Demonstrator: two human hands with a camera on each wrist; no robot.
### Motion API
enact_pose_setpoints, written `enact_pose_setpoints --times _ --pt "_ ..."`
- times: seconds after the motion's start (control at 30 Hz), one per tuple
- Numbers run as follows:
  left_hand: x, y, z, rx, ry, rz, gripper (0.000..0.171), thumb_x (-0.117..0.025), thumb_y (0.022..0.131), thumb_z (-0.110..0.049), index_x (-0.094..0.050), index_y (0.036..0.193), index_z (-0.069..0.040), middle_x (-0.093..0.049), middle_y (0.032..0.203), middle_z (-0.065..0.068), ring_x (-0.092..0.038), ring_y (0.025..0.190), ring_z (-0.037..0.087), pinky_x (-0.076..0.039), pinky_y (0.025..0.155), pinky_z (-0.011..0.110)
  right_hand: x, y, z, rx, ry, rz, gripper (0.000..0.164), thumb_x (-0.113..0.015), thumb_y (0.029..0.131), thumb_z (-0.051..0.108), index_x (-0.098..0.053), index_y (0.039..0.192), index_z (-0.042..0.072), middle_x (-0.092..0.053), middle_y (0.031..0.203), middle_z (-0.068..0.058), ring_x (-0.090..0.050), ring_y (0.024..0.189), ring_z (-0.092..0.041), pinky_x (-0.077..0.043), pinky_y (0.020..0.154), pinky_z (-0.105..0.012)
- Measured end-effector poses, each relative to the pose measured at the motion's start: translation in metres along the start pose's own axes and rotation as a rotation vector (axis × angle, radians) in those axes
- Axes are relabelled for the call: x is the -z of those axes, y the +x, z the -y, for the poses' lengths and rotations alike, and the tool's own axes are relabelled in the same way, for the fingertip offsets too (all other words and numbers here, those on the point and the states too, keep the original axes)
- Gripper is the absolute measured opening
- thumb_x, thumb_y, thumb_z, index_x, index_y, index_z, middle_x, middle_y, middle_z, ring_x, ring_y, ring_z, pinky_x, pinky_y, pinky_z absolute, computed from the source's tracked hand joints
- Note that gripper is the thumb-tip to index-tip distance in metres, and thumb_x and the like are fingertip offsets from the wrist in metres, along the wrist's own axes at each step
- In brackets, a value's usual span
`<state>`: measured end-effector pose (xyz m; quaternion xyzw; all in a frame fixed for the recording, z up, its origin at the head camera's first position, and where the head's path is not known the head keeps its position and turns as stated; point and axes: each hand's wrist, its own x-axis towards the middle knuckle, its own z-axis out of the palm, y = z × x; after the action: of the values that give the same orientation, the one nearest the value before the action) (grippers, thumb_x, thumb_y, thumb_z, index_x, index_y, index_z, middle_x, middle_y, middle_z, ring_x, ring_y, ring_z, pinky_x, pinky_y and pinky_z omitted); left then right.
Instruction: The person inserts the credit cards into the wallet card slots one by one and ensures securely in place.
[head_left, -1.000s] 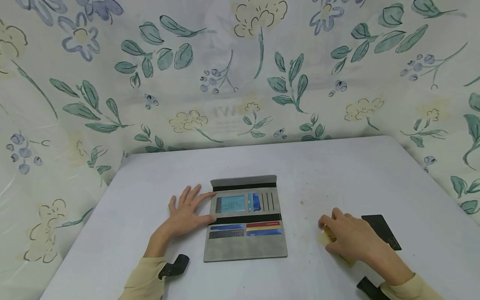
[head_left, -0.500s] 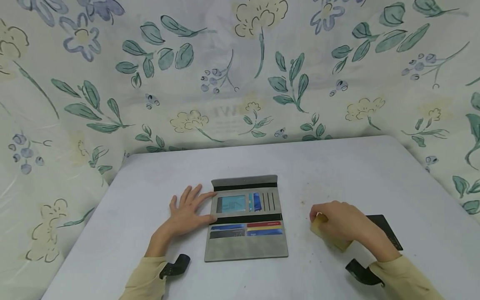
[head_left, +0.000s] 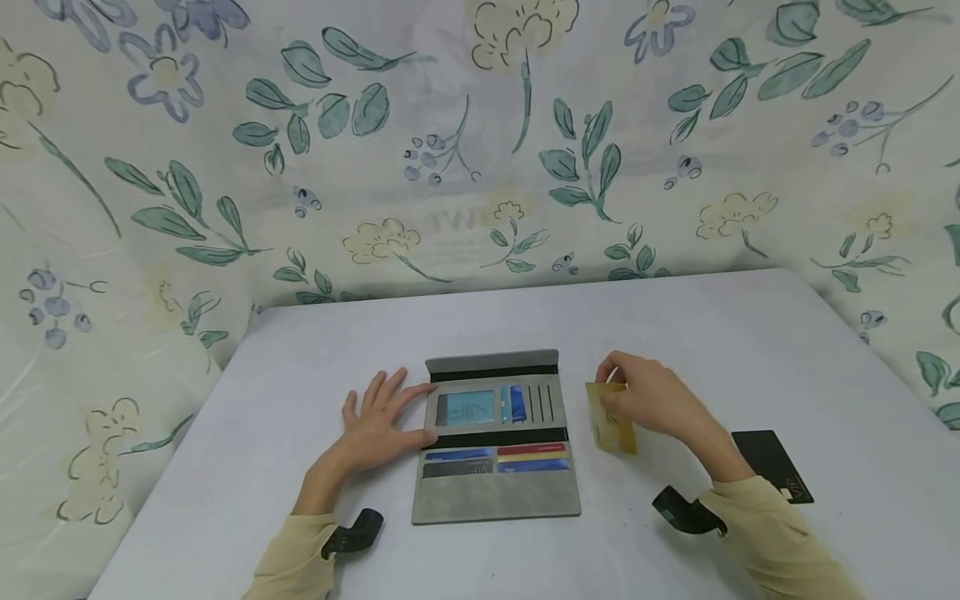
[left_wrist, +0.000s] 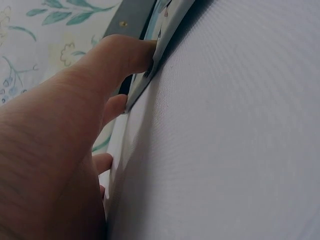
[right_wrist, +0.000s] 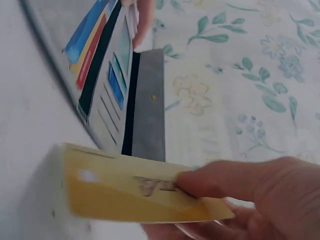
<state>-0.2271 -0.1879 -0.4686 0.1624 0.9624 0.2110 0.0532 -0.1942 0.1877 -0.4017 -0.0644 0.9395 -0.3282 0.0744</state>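
Observation:
A grey wallet (head_left: 497, 492) lies unfolded on the white table, with several cards in its slots. My left hand (head_left: 375, 433) spreads beside it, thumb and index fingertips at the wallet's left edge. In the left wrist view the thumb (left_wrist: 135, 52) touches that edge. My right hand (head_left: 652, 396) pinches a gold card (head_left: 613, 429) between thumb and fingers, just right of the wallet. The right wrist view shows the gold card (right_wrist: 125, 187) close up, lettering partly under the thumb, with the wallet's bare slots (right_wrist: 107, 115) beyond it.
A black card (head_left: 772, 462) lies on the table at the right, partly covered by the right sleeve (head_left: 772, 533). Floral cloth (head_left: 480, 150) hangs behind the white table (head_left: 337, 333). Black wrist mounts (head_left: 352, 533) sit on both wrists.
The right hand has picked the gold card up from beside the black card and carried it left and away from me, turning it more upright. The left hand and wallet have stayed in place.

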Motion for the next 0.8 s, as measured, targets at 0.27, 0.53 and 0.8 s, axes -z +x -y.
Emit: enact_pose_setpoints --times 0.27,0.53,0.8 --pt "0.002 -0.001 -0.003 0.005 -0.001 0.006 0.068 -0.069 0.082 -0.046 -0.050 0.144 -0.025 -0.021 0.162 0.020 -0.005 0.149 0.045 0.006 0.108 0.074 -0.019 0.021 0.017 -0.105 0.166 -0.189 0.025 -0.065 0.088 0.018 -0.062 0.107 0.002 -0.067 0.106 -0.017 -0.062 0.089 -0.027 -0.055 0.069 -0.034" --pt "0.001 0.001 -0.003 0.000 0.001 0.008 0.069 -0.069 0.083 -0.047 -0.049 0.145 -0.025 -0.020 0.162 0.020 -0.005 0.149 0.045 0.006 0.107 0.074 -0.036 0.037 0.019 -0.151 0.321 -0.314 0.025 -0.064 0.087 0.017 -0.060 0.104 0.000 -0.068 0.107 -0.021 -0.066 0.090 -0.031 -0.055 0.068 -0.032" --pt "0.001 0.000 -0.002 0.006 0.007 0.009 0.069 -0.068 0.083 -0.046 -0.049 0.145 -0.025 -0.019 0.162 0.020 -0.004 0.149 0.045 0.007 0.108 0.074 -0.052 0.044 0.016 -0.195 0.351 -0.328 0.022 -0.065 0.087 0.016 -0.059 0.102 0.000 -0.066 0.100 -0.019 -0.063 0.079 -0.025 -0.051 0.062 -0.026"
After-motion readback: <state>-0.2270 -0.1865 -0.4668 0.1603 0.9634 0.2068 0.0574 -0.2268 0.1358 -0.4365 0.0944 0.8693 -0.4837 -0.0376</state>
